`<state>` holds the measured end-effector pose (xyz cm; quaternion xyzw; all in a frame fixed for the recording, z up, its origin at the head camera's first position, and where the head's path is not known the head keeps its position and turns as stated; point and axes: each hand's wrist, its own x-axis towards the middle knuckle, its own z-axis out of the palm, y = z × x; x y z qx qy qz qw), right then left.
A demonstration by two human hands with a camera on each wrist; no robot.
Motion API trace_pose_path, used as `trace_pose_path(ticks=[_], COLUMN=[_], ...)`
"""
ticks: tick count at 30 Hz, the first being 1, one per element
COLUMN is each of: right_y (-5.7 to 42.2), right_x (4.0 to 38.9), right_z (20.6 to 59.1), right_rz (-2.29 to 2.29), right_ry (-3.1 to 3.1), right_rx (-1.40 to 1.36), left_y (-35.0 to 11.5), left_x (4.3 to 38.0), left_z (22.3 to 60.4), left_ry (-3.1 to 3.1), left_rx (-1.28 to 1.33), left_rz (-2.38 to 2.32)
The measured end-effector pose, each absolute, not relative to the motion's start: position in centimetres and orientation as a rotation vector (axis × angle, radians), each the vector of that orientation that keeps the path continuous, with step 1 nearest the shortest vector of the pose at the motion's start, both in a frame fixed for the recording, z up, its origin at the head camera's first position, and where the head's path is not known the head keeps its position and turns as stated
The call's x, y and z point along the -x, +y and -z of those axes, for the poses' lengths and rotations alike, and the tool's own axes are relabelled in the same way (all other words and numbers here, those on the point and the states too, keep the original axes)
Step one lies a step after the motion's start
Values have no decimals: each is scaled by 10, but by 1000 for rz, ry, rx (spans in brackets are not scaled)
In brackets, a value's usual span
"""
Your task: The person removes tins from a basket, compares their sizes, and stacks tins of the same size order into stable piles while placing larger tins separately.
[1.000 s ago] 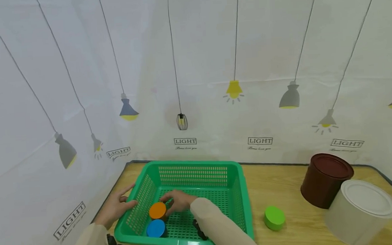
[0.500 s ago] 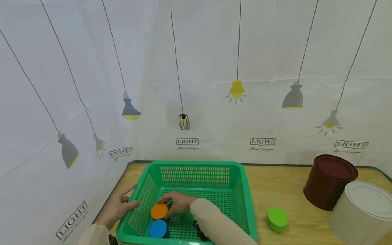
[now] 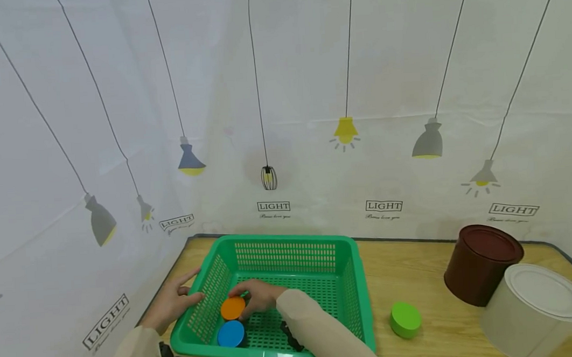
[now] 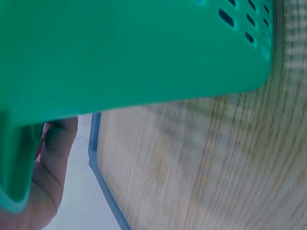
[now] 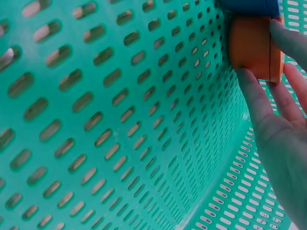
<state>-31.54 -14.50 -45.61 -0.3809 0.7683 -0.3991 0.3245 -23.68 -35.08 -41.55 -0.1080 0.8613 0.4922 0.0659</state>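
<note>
A green perforated plastic basket [image 3: 363, 293] stands at the left of the table. My left hand [image 3: 171, 303] grips its left rim, and the left wrist view has fingers [image 4: 57, 151] curled under that rim. Inside the basket, my right hand [image 3: 260, 297] holds a small round container with an orange top [image 3: 232, 308] between thumb and fingers. In the right wrist view this orange container [image 5: 252, 48] sits against the basket's perforated wall. Beside it, nearer me, is a similar round container with a blue top [image 3: 231, 334], partly cut off in the right wrist view.
A small bright green round container [image 3: 405, 320] lies on the wooden table [image 3: 407, 264] right of the basket. Farther right stand a dark brown lidded can [image 3: 482, 268] and a white lidded bucket [image 3: 535, 311], close together. A printed white curtain [image 3: 300, 80] hangs behind.
The head view has shifted slightly, moving the whole scene a little to the right. Both hands keep their places on the basket rim and the orange container.
</note>
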Motion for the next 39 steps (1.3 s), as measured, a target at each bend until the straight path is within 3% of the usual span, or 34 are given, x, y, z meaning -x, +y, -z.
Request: trace_pose_path(ticks=[39], right_y=[-89], right_x=[314], right_z=[450], right_rz=[1031], right_ry=[2205], right_rx=[876], left_y=[-350], left_x=[239], left_z=[417], left_ry=[2591], left_rx=[355], left_rz=[-1473])
